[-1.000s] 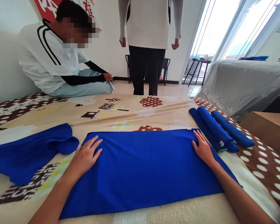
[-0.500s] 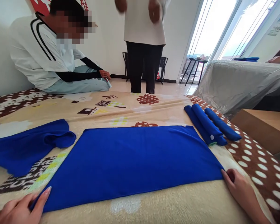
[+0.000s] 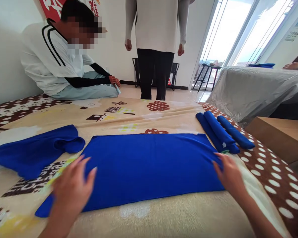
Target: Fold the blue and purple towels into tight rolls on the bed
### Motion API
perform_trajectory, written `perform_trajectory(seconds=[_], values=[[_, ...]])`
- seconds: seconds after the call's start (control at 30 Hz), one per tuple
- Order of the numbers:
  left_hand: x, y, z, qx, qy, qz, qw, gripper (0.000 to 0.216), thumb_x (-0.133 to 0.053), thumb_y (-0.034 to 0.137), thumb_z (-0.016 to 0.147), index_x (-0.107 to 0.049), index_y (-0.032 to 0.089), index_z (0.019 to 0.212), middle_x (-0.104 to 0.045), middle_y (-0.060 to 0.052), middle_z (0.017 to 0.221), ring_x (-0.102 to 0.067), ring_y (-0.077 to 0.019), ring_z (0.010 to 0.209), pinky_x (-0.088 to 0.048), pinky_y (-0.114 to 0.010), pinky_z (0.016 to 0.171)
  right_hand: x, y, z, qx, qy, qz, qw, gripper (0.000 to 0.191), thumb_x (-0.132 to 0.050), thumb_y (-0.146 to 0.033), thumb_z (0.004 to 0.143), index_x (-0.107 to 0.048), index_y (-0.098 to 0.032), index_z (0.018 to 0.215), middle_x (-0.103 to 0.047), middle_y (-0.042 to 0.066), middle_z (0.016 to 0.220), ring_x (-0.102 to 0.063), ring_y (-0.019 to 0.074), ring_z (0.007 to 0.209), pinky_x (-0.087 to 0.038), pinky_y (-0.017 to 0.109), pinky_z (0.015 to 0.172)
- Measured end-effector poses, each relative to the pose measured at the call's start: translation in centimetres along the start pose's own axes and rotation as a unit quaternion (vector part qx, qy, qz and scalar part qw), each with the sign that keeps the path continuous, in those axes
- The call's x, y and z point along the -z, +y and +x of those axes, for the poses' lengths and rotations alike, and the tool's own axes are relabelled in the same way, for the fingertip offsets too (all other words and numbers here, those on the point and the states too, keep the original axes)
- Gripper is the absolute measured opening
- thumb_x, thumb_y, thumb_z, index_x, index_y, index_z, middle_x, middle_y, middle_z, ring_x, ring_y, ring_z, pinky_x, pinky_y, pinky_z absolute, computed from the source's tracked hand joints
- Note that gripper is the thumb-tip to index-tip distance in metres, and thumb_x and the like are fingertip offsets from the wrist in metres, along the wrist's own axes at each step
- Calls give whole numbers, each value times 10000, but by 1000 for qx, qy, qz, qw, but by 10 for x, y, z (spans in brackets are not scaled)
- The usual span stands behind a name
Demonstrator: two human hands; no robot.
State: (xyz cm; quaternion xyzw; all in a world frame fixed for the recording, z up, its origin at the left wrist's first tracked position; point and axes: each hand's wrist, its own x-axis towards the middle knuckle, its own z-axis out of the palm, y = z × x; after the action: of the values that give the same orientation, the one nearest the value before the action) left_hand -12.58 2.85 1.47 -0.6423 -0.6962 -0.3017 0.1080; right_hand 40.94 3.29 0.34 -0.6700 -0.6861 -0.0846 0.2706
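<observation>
Here the blue towel (image 3: 149, 168) lies flat on the patterned blanket (image 3: 164, 218), its long axis running left to right across the person's front. The left hand (image 3: 73, 188) is spread, fingers apart, over the towel's near left part and grasps nothing; it is blurred, so whether the palm presses the cloth or hovers just above it cannot be told. The right hand (image 3: 229, 173) lies open on the towel's right short edge, fingers extended along the cloth, also holding nothing. Each hand thus has one end of the towel under it, the bulk of the cloth stretching between them and away from the body; neither is clearly nearer.

The towel looks soft and matte, with a fine nap, smooth apart from faint creases by the far right corner. The near left corner (image 3: 43, 210) sticks out in a point past the left wrist. Just beyond the right hand lie three rolled towels (image 3: 223, 134), tight blue cylinders side by side, pointing away at a slant. To the left, apart from the flat towel, sits a crumpled blue towel (image 3: 34, 153) with a loose fold. The blanket is plush, cream with brown dotted borders. Farther off, a seated person (image 3: 62, 62) and a standing person (image 3: 156, 39) keep their hands clear.
</observation>
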Motion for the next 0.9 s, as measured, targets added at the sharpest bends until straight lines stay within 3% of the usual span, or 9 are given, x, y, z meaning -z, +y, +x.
perform_trajectory(seconds=[0.1,0.17,0.23,0.27,0.37,0.5,0.6,0.73,0.9], values=[[-40,103,43,-153,-151,-50,975,557,-351,346,987,-354,258,1537,-401,-93,1595,-387,-271,1463,-334,-489,1181,-40,-97,51,145,-97,55,983,454,-417,-467,1002,-485,-296,1417,-534,36,1468,-509,231,1342,-429,414,1110],[-80,155,63,-192,-199,-54,959,532,-399,268,986,-406,229,1516,-385,-76,1608,-363,-211,1479,-331,-382,1192,-74,-148,76,208,-140,76,965,442,-413,-476,1021,-451,-364,1446,-470,-39,1526,-445,204,1402,-407,429,1137],[-118,177,76,-197,-230,-49,952,487,-451,261,999,-453,203,1482,-410,-109,1589,-387,-231,1461,-329,-415,1193,-103,-175,95,234,-165,88,954,439,-474,-462,1014,-494,-305,1423,-466,39,1522,-475,231,1366,-408,476,1129],[-132,175,81,-192,-239,-44,951,472,-491,297,1001,-473,197,1462,-429,-123,1571,-412,-256,1440,-333,-466,1186,-113,-178,102,237,-173,91,952,444,-508,-454,1004,-516,-266,1406,-478,75,1501,-496,248,1339,-416,496,1117],[-148,123,97,-148,-249,-20,957,525,-539,453,986,-482,211,1448,-439,-124,1553,-429,-305,1414,-293,-592,1176,-126,-140,119,214,-187,86,955,451,-557,-442,984,-546,-223,1378,-496,103,1466,-513,270,1309,-424,522,1104],[-122,5,123,-18,-233,38,972,548,-337,485,1028,-429,230,1504,-376,-141,1603,-293,-321,1501,-187,-626,1191,-114,-24,133,101,-180,39,978,492,-565,-424,983,-510,-192,1413,-468,122,1490,-460,292,1370,-358,581,1140],[-104,-61,134,55,-209,67,974,642,-255,529,1029,-373,143,1527,-305,-181,1628,-240,-338,1518,-167,-642,1180,-110,47,138,23,-176,2,984,506,-510,-435,1006,-479,-197,1452,-432,128,1537,-409,290,1425,-311,580,1174],[-103,-85,134,63,-200,72,975,684,-227,565,1035,-339,109,1532,-264,-167,1646,-216,-297,1527,-159,-593,1201,-126,80,139,-20,-167,-26,985,535,-335,-458,1048,-401,-224,1525,-381,90,1589,-301,239,1501,-244,494,1233],[-97,-64,131,37,-177,73,981,665,-200,511,1045,-318,79,1537,-241,-185,1649,-206,-293,1533,-135,-596,1201,-130,73,137,-25,-128,-38,991,595,-313,-479,1038,-365,-165,1541,-342,123,1604,-272,241,1514,-253,478,1231]])
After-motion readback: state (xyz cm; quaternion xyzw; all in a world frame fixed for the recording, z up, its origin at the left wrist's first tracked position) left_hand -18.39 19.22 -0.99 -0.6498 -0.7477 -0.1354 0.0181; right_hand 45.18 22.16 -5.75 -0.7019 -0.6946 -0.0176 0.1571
